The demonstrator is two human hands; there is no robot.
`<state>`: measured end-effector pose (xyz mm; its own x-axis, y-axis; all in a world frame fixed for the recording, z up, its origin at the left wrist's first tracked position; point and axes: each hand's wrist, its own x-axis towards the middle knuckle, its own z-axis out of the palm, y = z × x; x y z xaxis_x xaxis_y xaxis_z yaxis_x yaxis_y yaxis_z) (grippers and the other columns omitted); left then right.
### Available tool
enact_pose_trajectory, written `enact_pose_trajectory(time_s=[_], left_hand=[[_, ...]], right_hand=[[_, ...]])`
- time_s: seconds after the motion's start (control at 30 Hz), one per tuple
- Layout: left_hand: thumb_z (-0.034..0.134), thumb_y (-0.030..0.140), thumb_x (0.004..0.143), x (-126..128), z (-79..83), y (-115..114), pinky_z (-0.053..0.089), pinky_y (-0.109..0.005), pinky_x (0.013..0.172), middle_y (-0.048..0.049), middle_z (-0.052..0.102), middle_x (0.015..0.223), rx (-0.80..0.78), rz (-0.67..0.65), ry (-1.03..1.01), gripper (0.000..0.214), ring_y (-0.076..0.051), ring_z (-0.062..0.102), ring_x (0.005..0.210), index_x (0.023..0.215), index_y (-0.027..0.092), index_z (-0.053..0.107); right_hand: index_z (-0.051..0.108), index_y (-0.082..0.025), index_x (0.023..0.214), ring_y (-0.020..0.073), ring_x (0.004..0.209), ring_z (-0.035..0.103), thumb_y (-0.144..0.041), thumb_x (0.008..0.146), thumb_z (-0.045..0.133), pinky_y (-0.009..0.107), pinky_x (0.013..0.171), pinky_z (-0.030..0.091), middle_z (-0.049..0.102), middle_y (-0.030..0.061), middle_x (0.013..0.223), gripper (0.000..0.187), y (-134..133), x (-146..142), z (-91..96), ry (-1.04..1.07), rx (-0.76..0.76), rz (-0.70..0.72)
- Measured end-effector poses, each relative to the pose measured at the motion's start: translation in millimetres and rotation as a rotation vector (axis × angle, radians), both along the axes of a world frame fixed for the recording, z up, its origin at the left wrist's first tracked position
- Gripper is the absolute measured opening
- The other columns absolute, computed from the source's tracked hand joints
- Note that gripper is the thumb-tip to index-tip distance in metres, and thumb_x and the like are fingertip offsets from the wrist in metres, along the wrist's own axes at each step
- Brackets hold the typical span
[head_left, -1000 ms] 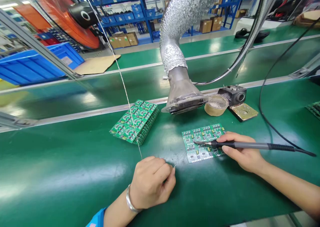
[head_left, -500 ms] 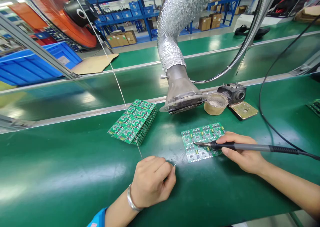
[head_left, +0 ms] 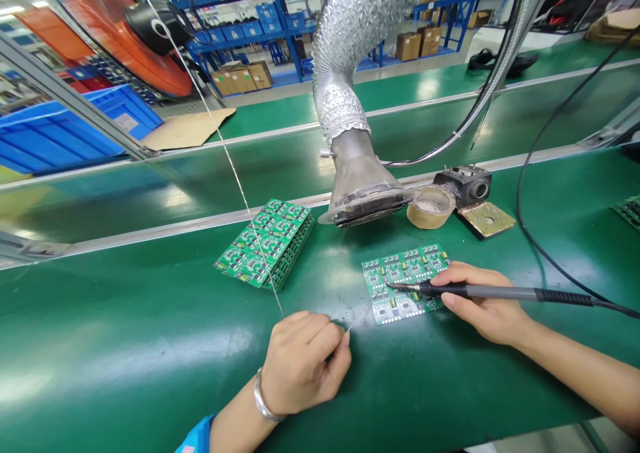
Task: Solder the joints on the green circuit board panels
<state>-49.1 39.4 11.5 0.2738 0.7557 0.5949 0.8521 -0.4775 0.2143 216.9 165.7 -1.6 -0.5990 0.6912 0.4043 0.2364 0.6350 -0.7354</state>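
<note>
My right hand (head_left: 487, 306) is closed around the dark grip of a soldering iron (head_left: 505, 294). The iron's tip touches, or hovers just over, a green circuit board (head_left: 385, 310) lying flat on the green bench. Left of the board, my left hand (head_left: 307, 363) is a loose fist pinching thin solder wire (head_left: 357, 318), whose free end runs toward the iron's tip. From above, a pale strand (head_left: 235, 173) slants down behind this fist. A stack of similar circuit boards (head_left: 265, 243) sits farther back on the left.
A fume extraction hood (head_left: 363, 186) on a silver duct hangs behind the board. Near it stand a round tub (head_left: 431, 208) and a dark iron stand (head_left: 465, 185) with a sponge tray (head_left: 487, 220). The iron's black cable (head_left: 533, 233) loops at right. A blue bin (head_left: 65, 130) is back left.
Both hands, the iron and the board stay almost where they were. The view has shifted very slightly, and the solder wire near the board shows a little more clearly.
</note>
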Motion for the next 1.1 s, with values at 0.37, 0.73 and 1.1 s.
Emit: enact_pose_trajectory(time_s=[0.37,0.73,1.1], left_hand=[[0.057,0.009,0.074,-0.9,-0.1,-0.7,0.026,-0.027,0.046,0.0047,0.044,0.048,-0.009,0.001,-0.010,0.019,-0.009,0.033,0.044,0.060,0.019,0.050],[0.055,0.010,0.076,-0.1,1.1,0.0,0.026,-0.026,0.046,0.0053,0.040,0.047,-0.007,0.010,0.001,0.019,-0.009,0.032,0.043,0.060,0.019,0.051],[0.056,0.010,0.076,-0.8,0.9,-0.1,0.026,-0.026,0.047,0.0051,0.042,0.048,-0.015,0.014,0.003,0.019,-0.009,0.032,0.044,0.060,0.019,0.050]], right_hand=[[0.063,-0.024,0.095,0.0141,0.063,0.059,-0.017,0.082,0.058,0.025,0.058,0.047,0.064,-0.0002,0.071,0.016,1.7,4.2,-4.1,0.055,-0.004,-0.039],[0.063,-0.020,0.093,0.0139,0.060,0.057,-0.020,0.082,0.058,0.027,0.057,0.047,0.062,0.0013,0.070,0.012,0.9,1.8,-1.0,0.001,-0.044,-0.020],[0.064,-0.022,0.094,0.0151,0.062,0.059,-0.022,0.083,0.058,0.028,0.057,0.049,0.064,0.0014,0.070,0.012,1.6,4.2,-3.2,0.033,-0.039,-0.031]])
